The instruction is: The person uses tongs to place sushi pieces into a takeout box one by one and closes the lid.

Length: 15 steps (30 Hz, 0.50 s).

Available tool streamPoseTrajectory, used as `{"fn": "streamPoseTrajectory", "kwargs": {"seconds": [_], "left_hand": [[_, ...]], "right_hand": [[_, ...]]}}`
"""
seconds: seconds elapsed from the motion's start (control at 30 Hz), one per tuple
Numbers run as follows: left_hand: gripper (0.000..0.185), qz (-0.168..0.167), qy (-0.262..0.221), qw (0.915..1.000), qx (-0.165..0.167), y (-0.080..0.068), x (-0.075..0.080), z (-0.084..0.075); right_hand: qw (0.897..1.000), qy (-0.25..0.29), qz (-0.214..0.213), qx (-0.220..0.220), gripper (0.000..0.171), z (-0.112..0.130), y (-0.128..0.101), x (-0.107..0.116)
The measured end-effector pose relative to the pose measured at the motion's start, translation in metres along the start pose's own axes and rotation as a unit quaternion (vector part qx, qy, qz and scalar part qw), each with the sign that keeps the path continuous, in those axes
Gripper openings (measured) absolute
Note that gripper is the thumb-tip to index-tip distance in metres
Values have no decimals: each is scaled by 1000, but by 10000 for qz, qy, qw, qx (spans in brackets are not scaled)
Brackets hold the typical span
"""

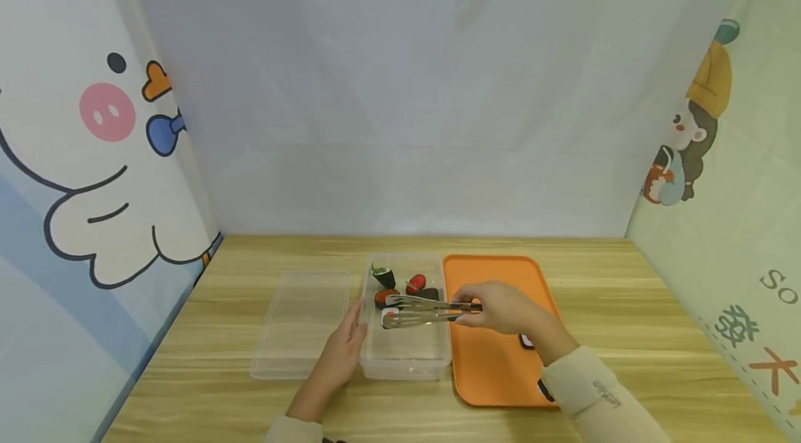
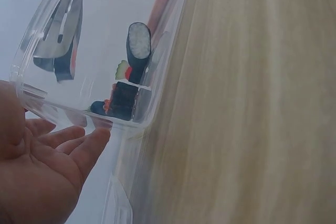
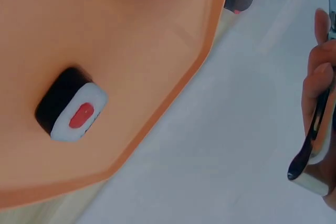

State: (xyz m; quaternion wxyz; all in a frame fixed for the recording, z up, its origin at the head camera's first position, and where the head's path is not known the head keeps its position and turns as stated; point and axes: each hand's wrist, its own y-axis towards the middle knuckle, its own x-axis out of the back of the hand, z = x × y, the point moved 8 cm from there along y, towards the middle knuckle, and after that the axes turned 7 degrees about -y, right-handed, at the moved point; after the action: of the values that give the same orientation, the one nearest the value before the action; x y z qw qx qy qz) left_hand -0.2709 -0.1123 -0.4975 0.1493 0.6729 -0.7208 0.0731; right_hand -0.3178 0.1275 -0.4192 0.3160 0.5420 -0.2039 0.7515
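My right hand [image 1: 497,307] grips metal tongs [image 1: 438,304] by their dark handles. The slotted tong heads reach left over the clear plastic box [image 1: 407,368], at a white-and-orange sushi piece [image 1: 388,316] near its left wall. Along that wall rests my left hand [image 1: 341,349], its fingers extended and touching the plastic, as the left wrist view [image 2: 47,166] also shows. Inside the box lie a dark cone-shaped hand roll [image 1: 384,279], an orange-topped piece [image 1: 383,299], a red-topped piece [image 1: 416,282] and a black piece [image 1: 429,294].
An orange tray [image 1: 494,373] stands right beside the box. On it are a sushi roll with a red centre [image 3: 79,111] and another dark piece [image 1: 546,391] near the front, partly behind the right sleeve. Left of the box lies a clear lid [image 1: 300,325] on the wooden table [image 1: 206,359].
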Motion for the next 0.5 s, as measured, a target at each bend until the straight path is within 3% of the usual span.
{"fn": "streamPoseTrajectory", "kwargs": {"seconds": [0.5], "left_hand": [[51, -53, 82, 9999, 30, 2, 1, 0]], "right_hand": [[9999, 70, 132, -63, 21, 9, 11, -7]]}}
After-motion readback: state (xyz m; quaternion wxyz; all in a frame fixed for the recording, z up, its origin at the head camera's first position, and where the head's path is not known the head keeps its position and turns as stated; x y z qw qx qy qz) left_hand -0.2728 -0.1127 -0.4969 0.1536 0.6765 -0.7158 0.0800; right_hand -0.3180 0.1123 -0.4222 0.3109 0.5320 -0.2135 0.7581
